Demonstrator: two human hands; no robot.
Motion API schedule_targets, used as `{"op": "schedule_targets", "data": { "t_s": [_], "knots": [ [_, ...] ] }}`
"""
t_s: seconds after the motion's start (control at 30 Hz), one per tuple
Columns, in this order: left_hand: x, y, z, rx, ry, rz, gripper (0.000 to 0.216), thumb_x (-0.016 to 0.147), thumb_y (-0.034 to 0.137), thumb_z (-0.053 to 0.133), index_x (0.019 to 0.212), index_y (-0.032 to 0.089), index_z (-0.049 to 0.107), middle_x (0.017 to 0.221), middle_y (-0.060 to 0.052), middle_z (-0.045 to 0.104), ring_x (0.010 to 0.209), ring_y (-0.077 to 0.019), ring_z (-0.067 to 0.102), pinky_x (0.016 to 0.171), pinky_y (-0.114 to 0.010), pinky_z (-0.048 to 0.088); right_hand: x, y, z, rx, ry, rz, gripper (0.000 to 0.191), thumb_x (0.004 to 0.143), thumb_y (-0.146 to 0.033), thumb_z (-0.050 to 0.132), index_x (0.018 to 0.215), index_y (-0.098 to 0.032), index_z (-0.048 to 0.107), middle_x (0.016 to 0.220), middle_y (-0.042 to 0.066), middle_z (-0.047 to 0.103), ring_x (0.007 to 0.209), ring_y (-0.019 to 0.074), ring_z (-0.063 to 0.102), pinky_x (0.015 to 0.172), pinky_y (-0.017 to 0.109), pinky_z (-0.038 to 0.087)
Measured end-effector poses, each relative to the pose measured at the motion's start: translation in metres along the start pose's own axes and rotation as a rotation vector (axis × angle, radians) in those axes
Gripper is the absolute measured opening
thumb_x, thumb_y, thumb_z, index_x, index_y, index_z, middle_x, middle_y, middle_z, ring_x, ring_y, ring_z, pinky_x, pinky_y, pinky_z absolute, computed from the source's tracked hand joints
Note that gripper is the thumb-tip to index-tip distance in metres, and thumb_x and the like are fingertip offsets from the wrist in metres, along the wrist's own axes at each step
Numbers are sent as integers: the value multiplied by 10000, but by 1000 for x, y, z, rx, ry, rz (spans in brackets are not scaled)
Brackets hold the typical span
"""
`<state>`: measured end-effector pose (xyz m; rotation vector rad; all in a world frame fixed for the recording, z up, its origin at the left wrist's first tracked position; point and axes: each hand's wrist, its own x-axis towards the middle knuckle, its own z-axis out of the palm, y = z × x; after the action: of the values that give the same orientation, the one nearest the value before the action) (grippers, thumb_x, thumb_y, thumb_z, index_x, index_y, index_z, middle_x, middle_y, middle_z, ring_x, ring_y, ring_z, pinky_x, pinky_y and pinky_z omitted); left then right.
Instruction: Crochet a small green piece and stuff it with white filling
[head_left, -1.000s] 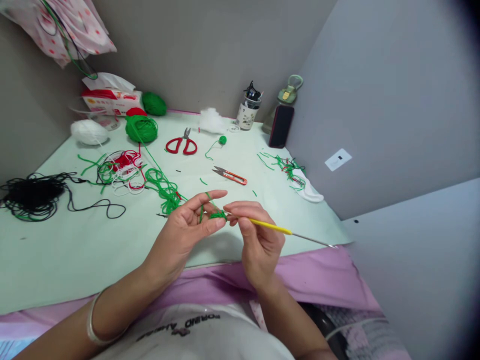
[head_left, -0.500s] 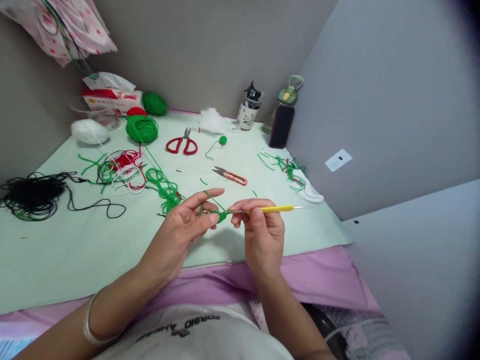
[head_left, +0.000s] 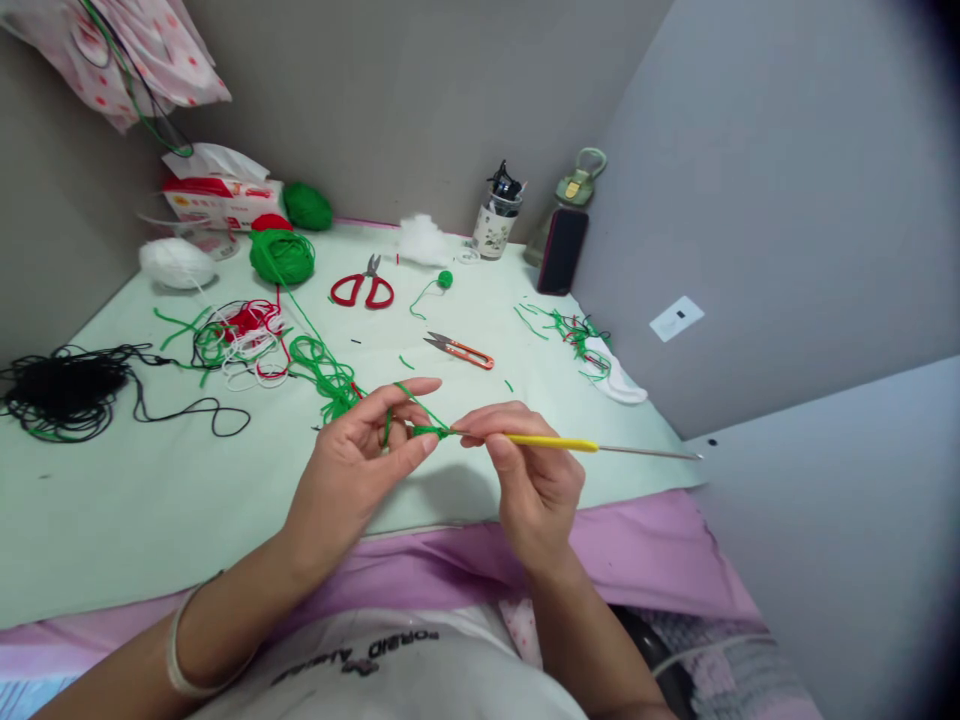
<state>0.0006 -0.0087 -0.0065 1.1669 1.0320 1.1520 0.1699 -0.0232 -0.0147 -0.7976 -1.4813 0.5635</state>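
Observation:
My left hand (head_left: 367, 440) pinches a small piece of green crochet work (head_left: 429, 431) between thumb and fingers. Green yarn runs over its raised index finger, down to the work. In my right hand (head_left: 529, 470) is a crochet hook (head_left: 559, 442) with a yellow handle and a metal shaft at each end. The hook's left tip meets the green work; its other end points right over the table. Fingertips hide part of the stitches. From the ball of green yarn (head_left: 283, 257) a strand trails toward my left hand.
Red-handled scissors (head_left: 363, 288) and orange thread snips (head_left: 460, 351) lie beyond my hands. Tangled black yarn (head_left: 67, 388) and green yarn (head_left: 322, 372) lie left. A phone (head_left: 563, 252) leans on a bottle (head_left: 581, 187) at the back right, near yarn scraps (head_left: 574, 335).
My right hand has turned and shifted slightly right and down, so the hook's far end now reaches further right and tilts lower. The left hand's fingers have moved a little left.

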Motion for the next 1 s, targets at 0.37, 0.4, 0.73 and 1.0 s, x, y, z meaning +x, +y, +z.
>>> {"op": "schedule_targets", "data": {
  "t_s": [0.37,0.4,0.73,1.0],
  "knots": [
    [6,9,0,-471,-154,-365,484,803,268,881,1271,217,771,552,126,435,463,-34,219,722,-228,506,-13,10,6,-193,73,-113,263,1012,-182,605,1146,-336,769,1009,50,764,911,216,725,773,394,611],
    [7,10,-1,-489,-148,-361,459,809,259,880,1255,218,781,516,144,372,454,-32,175,757,-233,516,-10,9,7,-85,129,-44,228,1029,-207,588,1103,-316,773,946,43,754,827,198,706,725,378,595],
    [4,8,6,-281,-74,-151,551,800,263,883,1331,282,735,930,7,681,936,-160,599,873,-249,466,-1,5,14,156,99,122,175,1018,-243,635,1012,-282,806,936,36,778,828,179,699,736,355,585],
    [10,11,-6,-424,-293,-393,584,766,282,892,1331,248,746,841,-8,653,783,-153,566,772,-276,484,6,9,3,417,139,296,163,988,-354,679,912,-244,773,846,15,732,673,143,674,646,306,581]
  ]
}}
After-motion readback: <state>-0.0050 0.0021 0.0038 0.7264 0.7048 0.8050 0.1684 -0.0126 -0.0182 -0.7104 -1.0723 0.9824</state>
